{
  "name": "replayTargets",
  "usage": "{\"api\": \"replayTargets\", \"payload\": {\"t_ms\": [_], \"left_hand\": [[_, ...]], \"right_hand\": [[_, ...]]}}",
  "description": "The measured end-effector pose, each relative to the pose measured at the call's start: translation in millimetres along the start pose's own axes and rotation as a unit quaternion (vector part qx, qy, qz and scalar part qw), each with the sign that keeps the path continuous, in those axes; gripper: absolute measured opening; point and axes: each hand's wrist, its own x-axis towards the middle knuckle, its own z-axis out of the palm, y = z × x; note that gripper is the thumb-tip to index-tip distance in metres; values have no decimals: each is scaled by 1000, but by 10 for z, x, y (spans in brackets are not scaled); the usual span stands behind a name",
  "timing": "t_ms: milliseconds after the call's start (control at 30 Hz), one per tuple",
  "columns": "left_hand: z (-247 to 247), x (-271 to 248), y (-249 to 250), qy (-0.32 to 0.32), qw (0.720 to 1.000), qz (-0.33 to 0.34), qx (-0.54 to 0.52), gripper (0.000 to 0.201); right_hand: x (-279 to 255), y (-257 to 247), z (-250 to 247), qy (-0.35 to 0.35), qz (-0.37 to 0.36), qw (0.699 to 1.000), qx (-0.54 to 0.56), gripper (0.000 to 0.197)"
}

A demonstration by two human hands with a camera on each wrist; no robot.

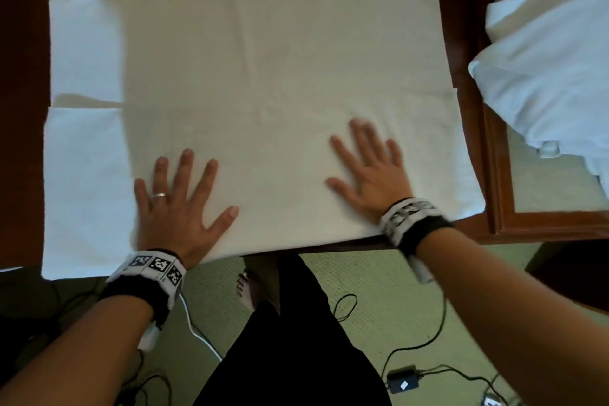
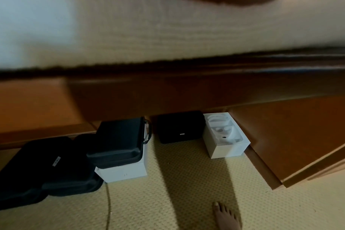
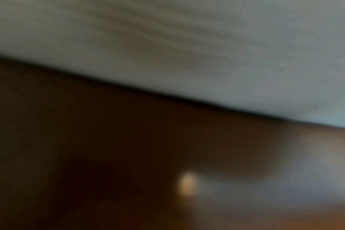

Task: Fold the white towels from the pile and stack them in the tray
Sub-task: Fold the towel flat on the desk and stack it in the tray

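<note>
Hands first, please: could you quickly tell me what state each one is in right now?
Left hand: open, fingers spread, pressing flat on the white towel.
Right hand: open, fingers spread, pressing flat on the same towel; holding nothing.

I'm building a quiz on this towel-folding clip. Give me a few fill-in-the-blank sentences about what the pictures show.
1. Both hands lie ____ on the spread towel.
2. The left hand wears a ____ on one finger.
3. The crumpled towel pile lies to the person's ____.
4. Under the table, black cases and white boxes sit on the ____.

Missing words: flat; ring; right; floor
</note>
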Motion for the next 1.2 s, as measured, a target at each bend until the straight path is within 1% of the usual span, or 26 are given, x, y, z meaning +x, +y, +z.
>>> {"api": "replayTargets", "payload": {"t_ms": [67,100,133,167,200,233,267,333,367,400,433,467,533,567,600,633,700,767,867,933,1000,1100,1200], "left_hand": [[-21,13,32,2,1000,-4,-1,87],[-48,23,47,6,1000,-7,-3,86],[-98,41,59,9,1000,-9,-6,86],[-160,73,65,14,1000,-12,-10,84],[-221,116,70,20,1000,-10,-11,84],[-274,168,73,26,1000,-2,-8,84],[-311,223,78,25,1000,16,-1,84],[-339,332,72,3,997,71,22,84],[-328,380,20,-15,995,96,38,83],[-325,415,-76,-31,992,107,52,83],[-311,431,-234,-46,993,94,60,82],[-303,427,-440,-54,995,59,59,80],[-336,352,-897,-53,996,-52,42,77],[-384,299,-1083,-57,993,-102,35,77],[-441,263,-1209,-67,988,-133,36,76],[-500,248,-1261,-80,985,-147,48,75],[-633,288,-1187,-100,980,-153,82,76],[-802,365,-997,-111,974,-169,101,77],[-1049,484,-739,-127,974,-163,93,70],[-1185,609,-624,-123,982,-136,50,64],[-1343,788,-525,-105,989,-104,-10,59],[-1561,1146,-446,-70,991,-82,-82,49],[-1673,1585,-430,-43,991,-73,-104,46]], "right_hand": [[-2,560,-106,-24,104,994,25,72],[4,744,-162,-28,150,987,41,73],[21,839,-208,-23,183,982,49,75],[57,843,-242,-14,200,978,49,77],[98,762,-264,1,197,979,46,78],[141,615,-282,17,172,984,41,78],[172,426,-289,25,132,990,37,76],[200,65,-234,10,49,998,30,72],[205,-63,-195,-7,29,999,28,71],[207,-142,-156,-25,29,999,30,71],[207,-173,-128,-35,36,998,35,71],[212,-171,-117,-39,43,998,39,72],[222,-137,-140,-43,41,998,37,72],[228,-125,-159,-47,37,998,36,73],[235,-123,-185,-51,36,997,36,73],[238,-132,-219,-57,37,997,37,74],[214,-189,-314,-78,46,995,35,75],[165,-257,-417,-105,55,992,29,75],[152,-297,-607,-128,65,989,41,69],[270,-229,-794,-116,63,989,69,56],[490,-82,-1003,-95,64,989,92,46],[918,190,-1268,-64,87,991,83,41],[1375,430,-1361,-40,106,989,100,39]]}}
